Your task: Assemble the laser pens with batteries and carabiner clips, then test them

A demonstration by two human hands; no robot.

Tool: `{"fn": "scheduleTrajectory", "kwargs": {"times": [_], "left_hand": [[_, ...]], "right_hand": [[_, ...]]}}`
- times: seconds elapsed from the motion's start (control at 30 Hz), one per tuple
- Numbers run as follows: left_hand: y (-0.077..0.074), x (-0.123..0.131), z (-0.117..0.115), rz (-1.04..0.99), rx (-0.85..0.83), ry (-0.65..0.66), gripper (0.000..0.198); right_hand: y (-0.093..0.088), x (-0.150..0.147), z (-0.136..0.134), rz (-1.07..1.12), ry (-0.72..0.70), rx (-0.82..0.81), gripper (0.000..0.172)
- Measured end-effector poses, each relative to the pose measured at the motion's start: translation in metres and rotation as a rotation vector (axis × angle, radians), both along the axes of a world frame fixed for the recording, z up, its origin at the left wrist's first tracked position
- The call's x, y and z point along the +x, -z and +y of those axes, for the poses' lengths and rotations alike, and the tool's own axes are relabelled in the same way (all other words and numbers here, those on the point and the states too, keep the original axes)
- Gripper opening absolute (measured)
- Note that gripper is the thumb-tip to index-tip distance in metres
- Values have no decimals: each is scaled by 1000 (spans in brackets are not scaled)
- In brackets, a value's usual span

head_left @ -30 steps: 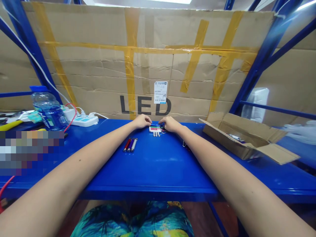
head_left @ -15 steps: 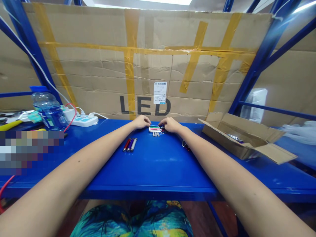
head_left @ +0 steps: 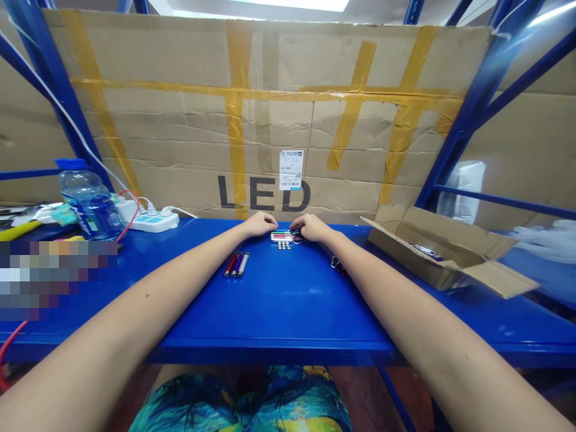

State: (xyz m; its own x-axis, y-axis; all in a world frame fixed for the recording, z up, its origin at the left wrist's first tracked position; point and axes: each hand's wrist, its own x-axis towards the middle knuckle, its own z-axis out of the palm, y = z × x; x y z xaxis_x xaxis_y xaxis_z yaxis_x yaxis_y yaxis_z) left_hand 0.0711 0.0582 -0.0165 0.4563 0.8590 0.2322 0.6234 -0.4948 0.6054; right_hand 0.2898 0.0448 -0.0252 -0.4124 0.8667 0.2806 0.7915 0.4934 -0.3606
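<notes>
Both my arms stretch across the blue table to its far edge. My left hand and my right hand are curled closed at either end of a small row of coloured pen-like sticks, fingertips touching them. Just in front of that row lie several small silver pieces. Three more sticks, red, purple and silver, lie side by side nearer me on the left. A small dark item sits beside my right forearm.
A taped cardboard wall marked LED closes the back. An open cardboard box lies at right. A water bottle and a white power strip with cables stand at left. Blue rack posts frame both sides.
Both hands stay at the row of sticks with only slight finger shifts. The view has tilted a little.
</notes>
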Motion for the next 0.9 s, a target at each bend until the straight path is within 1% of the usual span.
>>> {"fn": "scheduleTrajectory", "kwargs": {"times": [0.17,0.43,0.6,0.67,0.73,0.8,0.87,0.9], "left_hand": [[0,1,-2,22,2,11,22],[2,2,0,-3,6,15,21],[3,3,0,-8,2,-14,22],[3,2,-1,-12,11,-31,24],[0,-1,-3,-3,56,-50,24],[-7,-6,-10,41,133,-46,22],[-17,-13,-22,137,191,12,18],[-23,-17,-30,205,195,62,17]], "right_hand": [[-1,1,-1,15,11,-16,57],[-5,-1,-8,28,28,-21,57],[-7,-1,-9,24,52,-22,57],[-10,1,-11,21,65,2,55],[-15,4,-17,16,69,58,50],[-22,6,-28,6,63,124,43],[-30,6,-44,-4,43,157,37],[-33,5,-54,-2,37,150,35]]}}
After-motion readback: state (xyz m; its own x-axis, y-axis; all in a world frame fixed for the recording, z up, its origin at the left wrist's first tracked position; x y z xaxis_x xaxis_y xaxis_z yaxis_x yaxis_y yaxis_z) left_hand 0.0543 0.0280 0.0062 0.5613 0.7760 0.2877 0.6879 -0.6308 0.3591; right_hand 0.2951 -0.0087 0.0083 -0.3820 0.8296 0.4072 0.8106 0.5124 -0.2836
